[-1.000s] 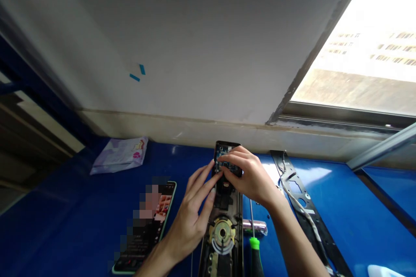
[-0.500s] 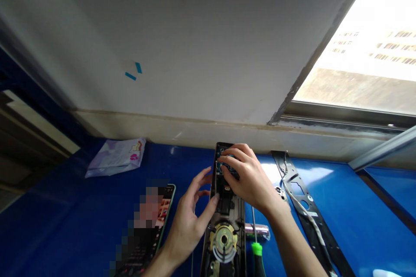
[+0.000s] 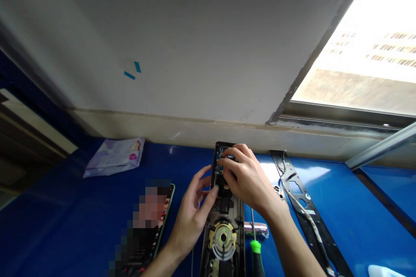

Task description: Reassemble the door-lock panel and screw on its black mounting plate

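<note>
A long dark housing (image 3: 241, 242), which looks like the back of a door lock panel, lies lengthwise before me, its inside facing up. A round brass-coloured hub (image 3: 223, 237) sits in its near part and a blue circuit board (image 3: 218, 156) at its far end. My left hand (image 3: 191, 210) grips the left edge, thumb over the rim and fingers along the outer side. Above the board, my right hand (image 3: 242, 175) is bent with its fingertips closed on it; the hand covers much of the board and hides the thumb's tip.
Right of the housing lie a green-and-black screwdriver (image 3: 256, 249), a shiny pink cylinder (image 3: 261, 230) and a black metal plate (image 3: 307, 212) with a cable. A phone (image 3: 165, 220) and a pale packet (image 3: 113, 158) are on the left. The wall (image 3: 195, 73) rises behind the blue table.
My right fingers have curled in a little more over the circuit board, and the thumb has slipped out of sight. My left thumb has shifted slightly up along the rim.
</note>
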Demonstrator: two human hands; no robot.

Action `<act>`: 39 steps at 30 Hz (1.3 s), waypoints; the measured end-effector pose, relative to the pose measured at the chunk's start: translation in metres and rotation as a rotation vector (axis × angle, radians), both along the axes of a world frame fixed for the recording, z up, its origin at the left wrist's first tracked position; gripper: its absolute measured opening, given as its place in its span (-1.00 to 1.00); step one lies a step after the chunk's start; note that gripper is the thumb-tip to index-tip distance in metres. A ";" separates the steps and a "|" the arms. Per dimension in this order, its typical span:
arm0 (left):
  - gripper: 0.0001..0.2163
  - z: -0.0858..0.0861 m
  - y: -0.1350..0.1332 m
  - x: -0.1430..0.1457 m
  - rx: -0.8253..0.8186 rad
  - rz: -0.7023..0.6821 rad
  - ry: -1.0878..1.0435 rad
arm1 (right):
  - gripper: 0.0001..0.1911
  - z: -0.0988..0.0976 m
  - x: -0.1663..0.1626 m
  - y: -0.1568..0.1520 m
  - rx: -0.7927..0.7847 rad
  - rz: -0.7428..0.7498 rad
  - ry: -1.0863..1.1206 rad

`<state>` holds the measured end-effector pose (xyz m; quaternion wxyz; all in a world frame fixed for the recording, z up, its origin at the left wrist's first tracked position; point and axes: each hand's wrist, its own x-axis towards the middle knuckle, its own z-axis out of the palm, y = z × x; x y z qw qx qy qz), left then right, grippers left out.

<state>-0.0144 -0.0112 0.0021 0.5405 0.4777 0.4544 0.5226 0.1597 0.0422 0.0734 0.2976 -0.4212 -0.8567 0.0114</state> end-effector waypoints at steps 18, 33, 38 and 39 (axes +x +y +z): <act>-0.34 0.015 0.030 0.009 -0.043 0.012 0.014 | -0.70 -0.003 0.003 0.002 0.022 0.020 0.012; -0.33 0.017 0.032 0.010 -0.038 -0.004 0.009 | -0.70 0.001 0.010 0.003 0.085 0.005 0.060; -0.34 0.016 0.031 0.011 -0.038 0.016 -0.008 | -0.70 0.000 0.008 0.002 0.075 0.018 0.045; -0.34 0.016 0.031 0.012 -0.039 0.024 -0.012 | -0.70 0.000 0.008 0.002 0.071 0.021 0.040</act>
